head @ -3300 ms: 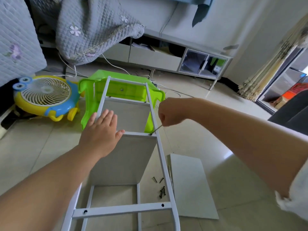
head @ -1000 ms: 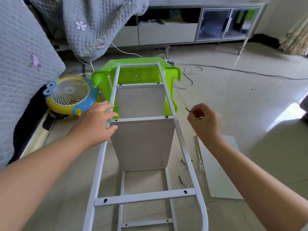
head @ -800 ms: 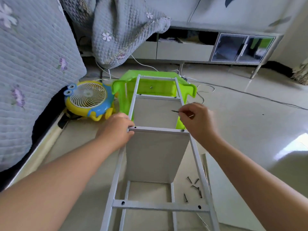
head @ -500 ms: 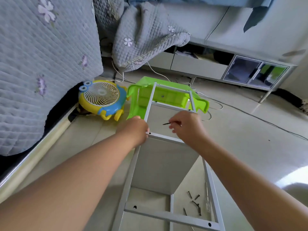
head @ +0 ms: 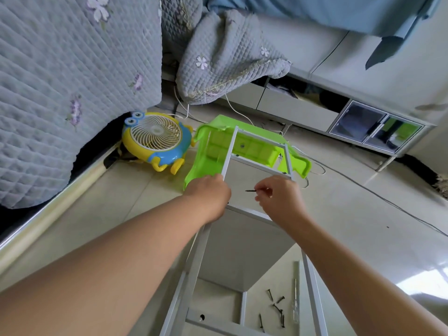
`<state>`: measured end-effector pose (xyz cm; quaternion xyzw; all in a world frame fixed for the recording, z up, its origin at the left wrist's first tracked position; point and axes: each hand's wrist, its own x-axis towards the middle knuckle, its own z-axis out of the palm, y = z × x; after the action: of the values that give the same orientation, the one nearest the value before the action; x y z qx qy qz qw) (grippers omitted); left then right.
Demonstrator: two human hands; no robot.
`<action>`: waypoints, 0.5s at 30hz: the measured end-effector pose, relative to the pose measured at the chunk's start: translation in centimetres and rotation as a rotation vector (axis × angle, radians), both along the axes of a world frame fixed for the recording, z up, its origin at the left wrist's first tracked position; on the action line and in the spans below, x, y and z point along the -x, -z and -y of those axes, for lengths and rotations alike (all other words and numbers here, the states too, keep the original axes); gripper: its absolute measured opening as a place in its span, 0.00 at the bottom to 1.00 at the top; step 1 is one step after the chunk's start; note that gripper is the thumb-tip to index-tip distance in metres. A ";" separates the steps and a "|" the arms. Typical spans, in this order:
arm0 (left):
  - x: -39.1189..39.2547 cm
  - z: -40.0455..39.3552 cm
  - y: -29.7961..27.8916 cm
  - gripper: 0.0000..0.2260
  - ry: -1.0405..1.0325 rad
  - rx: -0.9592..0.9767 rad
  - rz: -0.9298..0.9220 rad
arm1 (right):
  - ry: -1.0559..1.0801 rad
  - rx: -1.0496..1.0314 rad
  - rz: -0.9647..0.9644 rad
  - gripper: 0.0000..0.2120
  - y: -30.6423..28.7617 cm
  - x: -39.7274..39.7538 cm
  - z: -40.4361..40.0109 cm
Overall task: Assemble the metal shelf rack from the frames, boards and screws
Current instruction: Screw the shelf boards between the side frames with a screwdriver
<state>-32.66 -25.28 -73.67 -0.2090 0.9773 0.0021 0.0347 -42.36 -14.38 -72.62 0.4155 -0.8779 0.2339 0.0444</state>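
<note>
At frame centre, the left hand (head: pixel 210 195) gripped the white metal ladder-shaped frame (head: pixel 228 158), which leaned on a green plastic stool (head: pixel 203 163). Just right, the right hand (head: pixel 278 200) pinched a dark screw (head: pixel 251 190); loose dark screws (head: pixel 275 309) lay on the floor, lower right.

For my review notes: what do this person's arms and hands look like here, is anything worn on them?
Both forearms are bare along all that shows in the head view, with no sleeve in sight. The left hand and the right hand wear no gloves, and no watch, bracelet or ring can be seen. No markings show on either arm.
</note>
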 end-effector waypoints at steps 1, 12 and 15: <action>0.0 -0.1 0.0 0.12 -0.001 0.009 0.002 | -0.007 -0.007 -0.010 0.09 0.1 0.0 -0.1; -1.2 0.5 0.7 0.12 -0.044 -0.206 -0.151 | -0.160 0.040 -0.037 0.09 0.0 -0.6 0.6; -2.3 1.4 1.4 0.16 0.039 -0.321 -0.193 | -0.205 0.138 -0.096 0.07 0.1 -1.1 1.2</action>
<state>-30.39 -26.69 -75.10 -0.1805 0.9671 0.1773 -0.0262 -41.30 -15.56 -72.68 0.5098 -0.8094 0.2771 0.0908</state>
